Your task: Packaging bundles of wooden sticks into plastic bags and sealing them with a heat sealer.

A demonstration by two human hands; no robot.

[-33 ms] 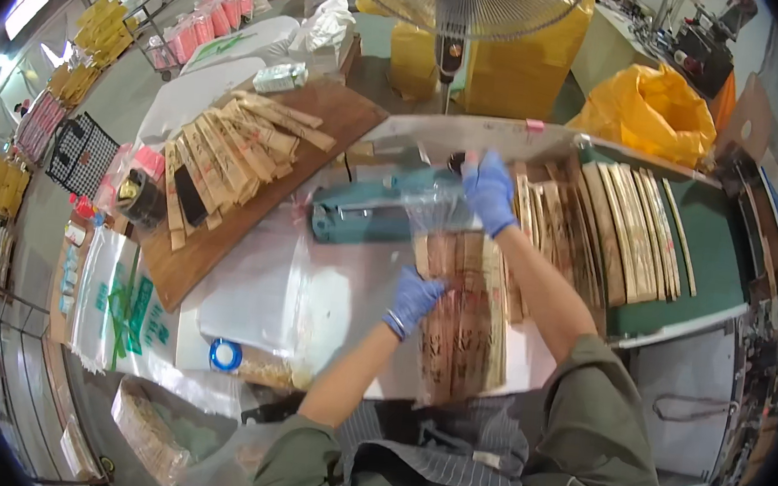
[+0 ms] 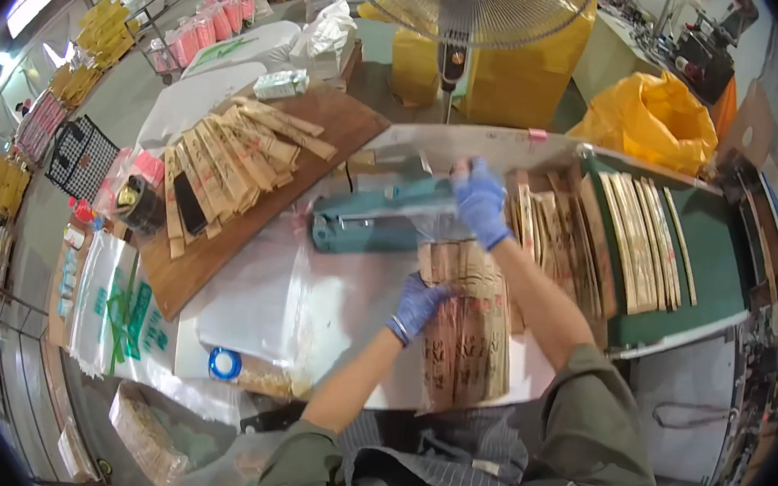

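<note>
A clear plastic bag of paper-wrapped packets (image 2: pixel 468 344) lies in front of me, its upper end reaching a teal bag sealer (image 2: pixel 367 227). My left hand (image 2: pixel 417 307), in a blue glove, grips the bag's left edge, thumb over the packets. My right hand (image 2: pixel 482 205), also gloved in blue, is at the right end of the sealer with its fingers curled round the handle there. The fingers hide most of that handle. Loose clear plastic bags (image 2: pixel 248 295) lie left of the packets on the white tabletop.
Long paper packets (image 2: pixel 229 157) are fanned on a brown board (image 2: pixel 310 137) at the left. More packets (image 2: pixel 647 240) stand in rows on a green surface (image 2: pixel 716 246) at the right. A fan (image 2: pixel 468 7) stands behind the table; a blue tape roll (image 2: pixel 225 363) lies near the front.
My right hand has moved slightly left and nearer to me at the sealer's end. The left hand still grips the bag, a little lower in view.
</note>
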